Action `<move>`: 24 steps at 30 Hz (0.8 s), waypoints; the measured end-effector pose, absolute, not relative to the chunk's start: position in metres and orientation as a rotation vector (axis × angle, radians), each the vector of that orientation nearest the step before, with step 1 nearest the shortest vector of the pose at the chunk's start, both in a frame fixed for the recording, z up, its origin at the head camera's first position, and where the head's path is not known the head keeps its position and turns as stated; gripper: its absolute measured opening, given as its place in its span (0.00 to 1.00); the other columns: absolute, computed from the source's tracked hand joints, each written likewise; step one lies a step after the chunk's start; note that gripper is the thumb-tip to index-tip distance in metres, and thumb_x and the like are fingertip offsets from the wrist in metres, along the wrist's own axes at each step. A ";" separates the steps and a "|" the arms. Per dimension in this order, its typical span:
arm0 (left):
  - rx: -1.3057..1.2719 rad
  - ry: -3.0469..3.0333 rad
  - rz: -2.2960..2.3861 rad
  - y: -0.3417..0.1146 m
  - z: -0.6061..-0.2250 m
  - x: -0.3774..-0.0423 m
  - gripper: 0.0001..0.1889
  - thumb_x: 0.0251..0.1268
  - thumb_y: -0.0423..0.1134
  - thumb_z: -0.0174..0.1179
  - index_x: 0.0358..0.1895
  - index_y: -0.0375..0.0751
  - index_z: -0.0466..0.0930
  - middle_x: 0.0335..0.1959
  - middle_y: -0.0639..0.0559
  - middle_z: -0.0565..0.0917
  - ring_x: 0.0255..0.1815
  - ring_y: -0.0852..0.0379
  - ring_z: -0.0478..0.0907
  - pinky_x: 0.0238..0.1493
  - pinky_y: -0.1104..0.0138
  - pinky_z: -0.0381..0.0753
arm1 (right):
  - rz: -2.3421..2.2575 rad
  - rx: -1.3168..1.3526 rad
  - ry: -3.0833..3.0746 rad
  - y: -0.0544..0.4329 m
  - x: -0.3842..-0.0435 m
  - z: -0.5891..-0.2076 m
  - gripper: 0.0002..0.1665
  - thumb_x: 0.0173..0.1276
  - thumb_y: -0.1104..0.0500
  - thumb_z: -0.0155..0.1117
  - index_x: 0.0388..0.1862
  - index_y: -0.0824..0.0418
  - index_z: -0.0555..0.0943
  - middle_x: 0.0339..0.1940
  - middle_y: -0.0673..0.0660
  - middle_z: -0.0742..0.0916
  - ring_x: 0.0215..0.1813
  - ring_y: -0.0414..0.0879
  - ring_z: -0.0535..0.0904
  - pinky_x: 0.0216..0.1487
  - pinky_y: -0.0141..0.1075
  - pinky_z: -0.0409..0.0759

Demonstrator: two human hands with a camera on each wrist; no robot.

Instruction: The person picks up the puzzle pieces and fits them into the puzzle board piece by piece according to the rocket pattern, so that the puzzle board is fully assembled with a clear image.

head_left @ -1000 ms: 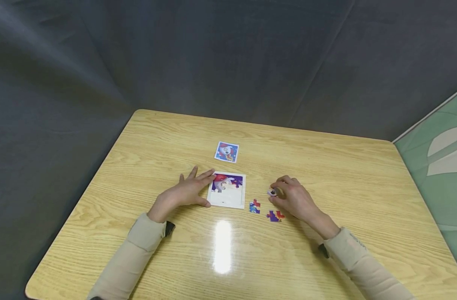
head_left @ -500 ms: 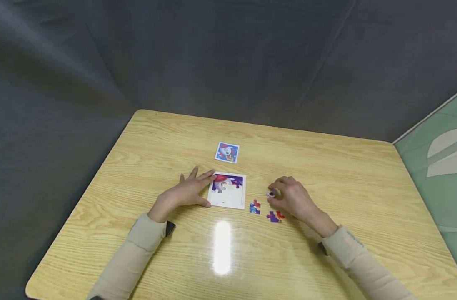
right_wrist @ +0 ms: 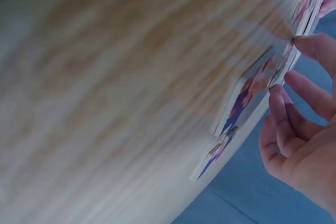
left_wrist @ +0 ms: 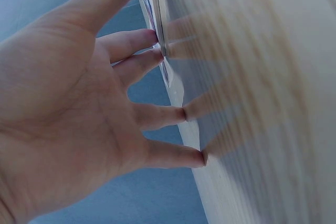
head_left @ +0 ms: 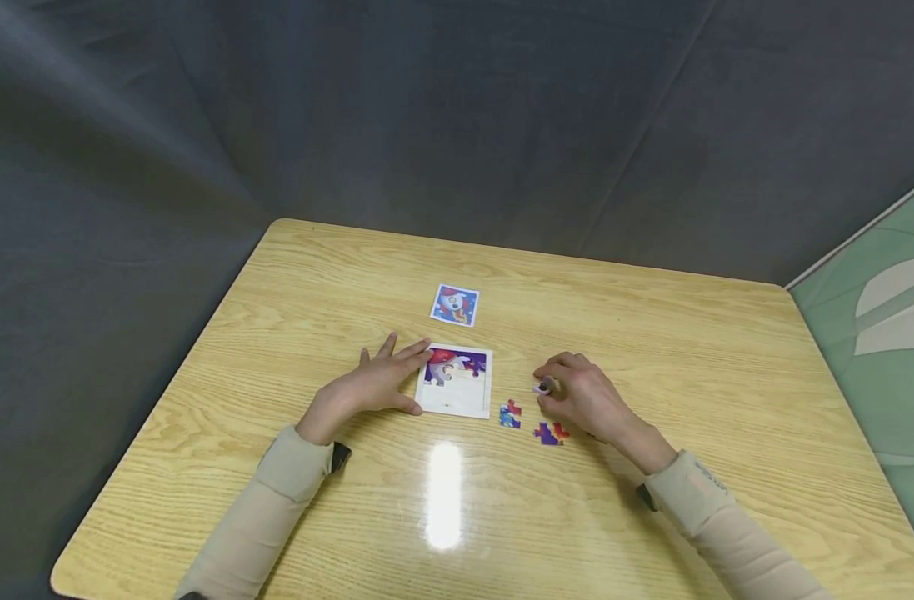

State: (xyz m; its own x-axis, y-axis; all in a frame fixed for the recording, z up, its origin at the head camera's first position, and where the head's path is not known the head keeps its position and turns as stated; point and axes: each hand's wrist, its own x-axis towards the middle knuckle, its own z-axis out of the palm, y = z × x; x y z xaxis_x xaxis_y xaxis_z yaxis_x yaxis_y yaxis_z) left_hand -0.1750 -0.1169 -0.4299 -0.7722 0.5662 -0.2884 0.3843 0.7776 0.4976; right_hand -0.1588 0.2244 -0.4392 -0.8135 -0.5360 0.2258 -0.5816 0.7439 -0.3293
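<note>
Near the middle of the wooden table (head_left: 337, 275), a white square tray (head_left: 455, 400) lies flat, with joined pieces (head_left: 442, 358) filling its top and upper left side in purple, red and pale grey, while the lower part shows plain white board. The left hand (head_left: 370, 387) lies at the tray's left side with its fingers spread and fairly straight; the foremost fingertips touch the rim by its far left corner, the thumb is at the near left corner, and in the left wrist view the last two fingertips rest on the tabletop. Well apart from it, to the right of the tray, the right hand (head_left: 587, 396) has its thumb and fingers curled around a small puzzle piece (head_left: 541, 388), pinching it at or just above the wood; most of that piece is hidden by the fingers. Between tray and right hand, close to the tray's near right corner, sits a red and blue piece (head_left: 510, 414), and a little nearer the person is a purple and orange-red piece (head_left: 550, 433). Beyond the tray lies a small picture card (head_left: 455, 305) with a white-bordered cartoon figure. Both arms wear beige sleeves (head_left: 295, 463), and dark cloth (head_left: 457, 125) hangs behind the table.
</note>
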 end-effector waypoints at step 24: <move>0.716 2.548 0.575 -0.117 -0.427 -0.174 0.48 0.57 0.52 0.67 0.77 0.45 0.49 0.79 0.52 0.44 0.74 0.30 0.31 0.61 0.26 0.36 | 0.512 1.158 -2.685 0.148 -0.175 -0.437 0.21 0.52 0.54 0.75 0.45 0.62 0.85 0.44 0.57 0.85 0.44 0.50 0.79 0.40 0.43 0.79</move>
State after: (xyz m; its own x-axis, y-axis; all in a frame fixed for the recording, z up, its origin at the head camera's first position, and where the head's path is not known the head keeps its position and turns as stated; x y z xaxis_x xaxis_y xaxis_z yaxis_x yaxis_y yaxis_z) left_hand -0.1739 -0.1173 -0.4268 -0.7747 0.5632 -0.2875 0.3850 0.7808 0.4920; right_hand -0.1753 0.1477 -0.4373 -0.6830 -0.6707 0.2892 -0.7300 0.6390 -0.2424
